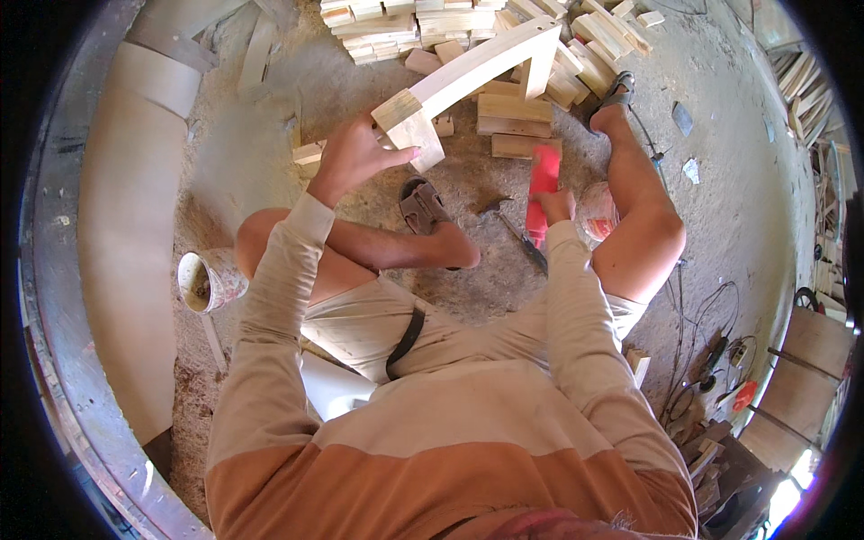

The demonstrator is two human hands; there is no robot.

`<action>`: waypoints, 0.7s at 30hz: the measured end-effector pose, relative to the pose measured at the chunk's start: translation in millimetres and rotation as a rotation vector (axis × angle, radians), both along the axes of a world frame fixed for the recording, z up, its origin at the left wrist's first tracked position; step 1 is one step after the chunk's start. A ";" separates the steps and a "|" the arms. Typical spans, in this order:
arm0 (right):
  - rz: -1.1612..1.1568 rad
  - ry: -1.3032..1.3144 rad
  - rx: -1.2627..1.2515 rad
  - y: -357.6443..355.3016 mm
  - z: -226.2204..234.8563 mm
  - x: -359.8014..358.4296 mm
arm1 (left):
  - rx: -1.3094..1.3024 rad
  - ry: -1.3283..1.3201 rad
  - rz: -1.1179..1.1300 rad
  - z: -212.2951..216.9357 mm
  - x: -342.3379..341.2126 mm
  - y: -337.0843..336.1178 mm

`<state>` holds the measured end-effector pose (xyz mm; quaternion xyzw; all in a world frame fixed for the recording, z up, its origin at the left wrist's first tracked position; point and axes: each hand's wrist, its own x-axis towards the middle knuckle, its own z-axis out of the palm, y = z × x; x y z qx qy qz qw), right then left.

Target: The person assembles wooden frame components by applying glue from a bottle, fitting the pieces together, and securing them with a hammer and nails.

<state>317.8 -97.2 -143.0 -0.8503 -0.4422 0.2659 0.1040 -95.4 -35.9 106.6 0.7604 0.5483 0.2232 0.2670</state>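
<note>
A pale wooden frame (486,61) slants up and away from me, with a short upright piece at its far end. My left hand (353,155) grips its near end beside a squared block, the thumb stretched along the wood. Some of its fingers are hidden behind the piece. To the right, my right hand (553,205) is wrapped round a long red object (545,169), held apart from the frame; its exact kind does not show. On the floor between my feet lies a claw hammer (522,236) with a dark handle, close to the right hand.
Stacked wooden blocks (382,40) and loose pieces (589,67) lie ahead. A red-and-white bucket (601,214) stands by my right leg, a stained white bucket (212,279) at my left. Cables (711,315) run over the floor at right. A large curved panel (130,243) stands left.
</note>
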 end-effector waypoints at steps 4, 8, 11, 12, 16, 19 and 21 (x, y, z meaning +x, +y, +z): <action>-0.272 0.824 0.329 19.7 45.8 -11.4 | 0.006 0.082 0.013 -13.1 0.7 3.1; -0.268 1.111 0.856 31.7 197.3 -44.0 | -0.006 0.103 0.010 0.3 4.1 -3.8; -0.067 1.171 1.022 23.6 293.0 -51.5 | 0.008 0.173 0.052 2.8 9.8 -9.7; -0.032 1.276 0.992 21.1 316.4 -55.6 | -0.006 0.191 0.041 4.2 13.0 -8.7; 0.131 1.328 0.858 23.3 366.4 -76.7 | -0.024 0.288 -0.013 11.8 24.4 -10.2; 0.302 1.133 0.920 31.3 378.8 -80.6 | -0.054 0.317 -0.060 17.0 31.6 -11.0; 0.277 1.240 0.930 33.1 394.8 -91.6 | -0.105 0.308 -0.087 23.0 33.5 -12.2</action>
